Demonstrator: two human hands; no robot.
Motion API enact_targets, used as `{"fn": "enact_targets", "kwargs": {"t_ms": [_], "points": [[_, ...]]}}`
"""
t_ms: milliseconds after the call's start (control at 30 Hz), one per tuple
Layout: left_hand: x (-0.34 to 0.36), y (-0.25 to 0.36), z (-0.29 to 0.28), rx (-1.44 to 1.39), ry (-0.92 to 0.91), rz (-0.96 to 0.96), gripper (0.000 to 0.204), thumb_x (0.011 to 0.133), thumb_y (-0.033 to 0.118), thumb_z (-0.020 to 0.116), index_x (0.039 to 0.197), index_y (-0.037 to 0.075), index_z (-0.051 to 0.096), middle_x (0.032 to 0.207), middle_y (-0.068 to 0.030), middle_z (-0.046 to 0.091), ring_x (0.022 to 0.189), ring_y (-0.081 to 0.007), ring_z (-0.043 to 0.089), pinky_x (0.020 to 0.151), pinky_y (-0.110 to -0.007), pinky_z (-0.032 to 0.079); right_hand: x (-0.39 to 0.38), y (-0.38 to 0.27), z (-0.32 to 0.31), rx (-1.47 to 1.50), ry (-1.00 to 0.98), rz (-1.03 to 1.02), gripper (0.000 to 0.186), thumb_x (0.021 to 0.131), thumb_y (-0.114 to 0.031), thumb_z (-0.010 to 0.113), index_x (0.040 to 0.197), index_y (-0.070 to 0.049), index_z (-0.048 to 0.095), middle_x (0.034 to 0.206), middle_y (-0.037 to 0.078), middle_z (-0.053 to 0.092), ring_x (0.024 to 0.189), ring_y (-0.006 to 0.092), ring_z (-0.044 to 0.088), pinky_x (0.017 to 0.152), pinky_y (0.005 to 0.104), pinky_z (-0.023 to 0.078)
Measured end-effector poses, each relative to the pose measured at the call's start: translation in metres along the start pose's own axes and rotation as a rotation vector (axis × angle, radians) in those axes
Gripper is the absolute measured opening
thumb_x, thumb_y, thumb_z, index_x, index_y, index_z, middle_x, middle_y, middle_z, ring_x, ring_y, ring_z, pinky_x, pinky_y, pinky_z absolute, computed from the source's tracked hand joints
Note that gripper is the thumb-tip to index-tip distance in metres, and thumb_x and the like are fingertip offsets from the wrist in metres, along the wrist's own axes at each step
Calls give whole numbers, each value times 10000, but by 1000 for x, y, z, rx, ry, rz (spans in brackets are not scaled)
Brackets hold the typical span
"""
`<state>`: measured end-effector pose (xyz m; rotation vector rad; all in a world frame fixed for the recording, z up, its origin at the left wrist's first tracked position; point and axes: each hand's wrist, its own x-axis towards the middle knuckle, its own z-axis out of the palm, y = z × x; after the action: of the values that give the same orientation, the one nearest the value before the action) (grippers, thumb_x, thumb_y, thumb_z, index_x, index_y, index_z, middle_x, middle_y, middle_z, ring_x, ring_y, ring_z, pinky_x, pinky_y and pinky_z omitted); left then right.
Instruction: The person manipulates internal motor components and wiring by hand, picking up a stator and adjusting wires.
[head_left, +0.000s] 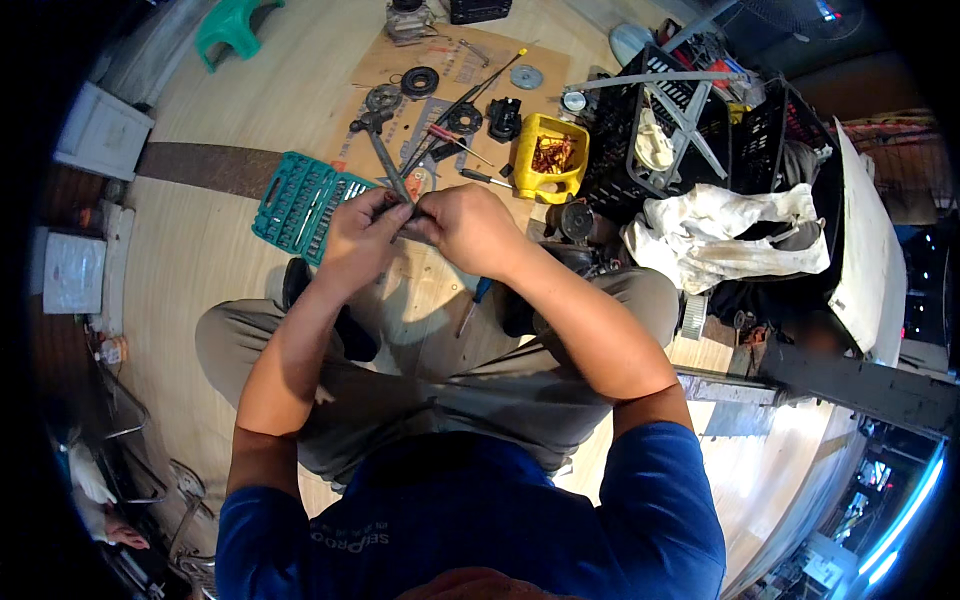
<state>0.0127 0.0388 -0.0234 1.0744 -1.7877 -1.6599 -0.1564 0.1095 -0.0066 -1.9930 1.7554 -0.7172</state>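
Note:
Both my hands meet above the floor between my knees, on a long dark metal rod [388, 160] with a knobbed far end. The rod slants away from me to the upper left. Bent fingers of my left hand [362, 240] pinch its near end. My right hand [468, 228] closes round the same end from the other side, and the fingers hide what lies between them. Left of my hands is an open green socket set [300, 205]. Beyond them lie a red-handled screwdriver [460, 143], a black-handled screwdriver [485, 177] and a dark ring-shaped part [465, 118].
A cut-open yellow jug [552, 160] holds small copper-coloured pieces. Black crates [610, 125] and a stained white cloth [725, 235] crowd the right. Cardboard [560, 65] lies under several machine parts. A blue-handled screwdriver [482, 290] lies near my right knee; a green stool [228, 32] stands far left.

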Motion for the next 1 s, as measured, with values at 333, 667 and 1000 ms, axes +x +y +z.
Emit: {"fn": "enact_targets", "kwargs": {"t_ms": [333, 667, 1000], "points": [[13, -10, -16, -156, -71, -53, 137, 882, 120, 646, 941, -4, 644, 823, -12, 645, 736, -67, 555, 658, -224, 452, -1, 1, 0, 231, 36, 72, 218, 801, -225, 702, 877, -22, 682, 719, 167, 636, 665, 274, 603, 643, 372, 482], [6, -1, -13, -278, -135, -6, 187, 903, 139, 620, 1029, 0, 622, 842, -5, 630, 749, -61, 556, 662, -216, 458, 3, 9, -6, 998, -361, 397, 157, 873, -145, 663, 911, 5, 688, 739, 5, 649, 628, 52, 527, 579, 209, 432], [7, 0, -14, -280, -36, -6, 175, 893, 138, 643, 1006, 5, 632, 836, -20, 640, 726, -70, 572, 662, -216, 467, 4, 5, 14, 707, -159, 222, 199, 852, -179, 684, 834, 18, 668, 702, 15, 647, 648, 94, 558, 617, 272, 470]]}}
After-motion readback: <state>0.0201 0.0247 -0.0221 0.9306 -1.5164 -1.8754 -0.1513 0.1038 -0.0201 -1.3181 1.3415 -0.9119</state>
